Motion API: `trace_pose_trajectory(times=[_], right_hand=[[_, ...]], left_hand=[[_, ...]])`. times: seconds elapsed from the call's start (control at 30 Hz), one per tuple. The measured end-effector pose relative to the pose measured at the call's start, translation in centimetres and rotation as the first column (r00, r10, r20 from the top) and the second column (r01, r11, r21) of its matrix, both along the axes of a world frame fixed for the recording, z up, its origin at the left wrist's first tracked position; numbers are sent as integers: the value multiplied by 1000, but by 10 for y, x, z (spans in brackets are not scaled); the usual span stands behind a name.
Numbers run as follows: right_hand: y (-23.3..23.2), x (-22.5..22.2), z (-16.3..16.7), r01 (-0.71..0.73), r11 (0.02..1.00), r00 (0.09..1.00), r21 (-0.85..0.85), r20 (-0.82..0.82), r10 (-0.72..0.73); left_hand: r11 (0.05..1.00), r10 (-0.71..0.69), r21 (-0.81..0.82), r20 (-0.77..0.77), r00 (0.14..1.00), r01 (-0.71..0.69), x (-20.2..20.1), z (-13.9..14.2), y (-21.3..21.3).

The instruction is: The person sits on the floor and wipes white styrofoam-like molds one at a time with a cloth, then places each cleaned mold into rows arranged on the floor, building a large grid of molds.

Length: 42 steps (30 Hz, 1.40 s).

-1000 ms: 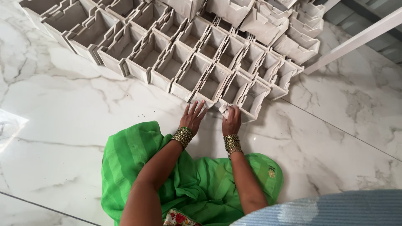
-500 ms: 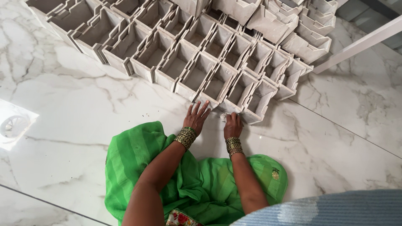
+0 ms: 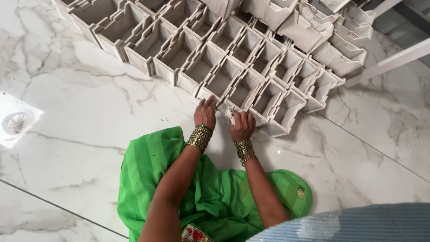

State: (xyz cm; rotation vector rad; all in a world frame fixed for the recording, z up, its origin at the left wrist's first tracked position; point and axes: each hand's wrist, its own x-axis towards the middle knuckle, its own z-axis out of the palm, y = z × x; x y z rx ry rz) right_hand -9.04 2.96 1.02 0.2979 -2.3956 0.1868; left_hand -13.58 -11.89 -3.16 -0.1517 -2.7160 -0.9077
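Pressing flat and open, the left hand [image 3: 205,113] steadies the near tray [image 3: 222,83] on the marble floor [image 3: 89,112], while the right hand [image 3: 242,126] clutches a white cloth [image 3: 230,114] at its edge. A hard wipe could nudge the loosely packed row of trays [image 3: 251,71] out of line, or the cloth may snag on a rim.

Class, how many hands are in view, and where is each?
2: the left hand lies open at the nearest grey tray's edge; the right hand, beside it, clutches a white cloth.

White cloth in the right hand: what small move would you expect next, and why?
Probably a short wipe into the nearest open grey box. The right hand grips the crumpled white cloth right at that box's front edge, while the left hand lies flat on the marble floor beside the row, as if bracing.
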Motion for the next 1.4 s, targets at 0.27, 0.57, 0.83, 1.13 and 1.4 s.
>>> trace_pose_trajectory(times=[0.27,0.57,0.83,1.13,1.4], right_hand=[[-5,-35,-35,-167,960,985,223,4,171],[-26,-16,-54,-68,979,990,194,138,41],[-27,16,-61,1,1000,881,-14,473,6],[-73,-59,4,-307,945,950,115,90,298],[-89,-87,-32,-239,740,963,629,53,265]], left_hand=[[997,-3,-76,49,999,6,4,1,7],[991,-38,-122,141,989,56,3,2,7],[978,-114,-157,148,982,137,10,30,2],[923,268,226,208,941,-313,-17,63,-108],[625,267,632,378,886,-458,-42,45,-100]])
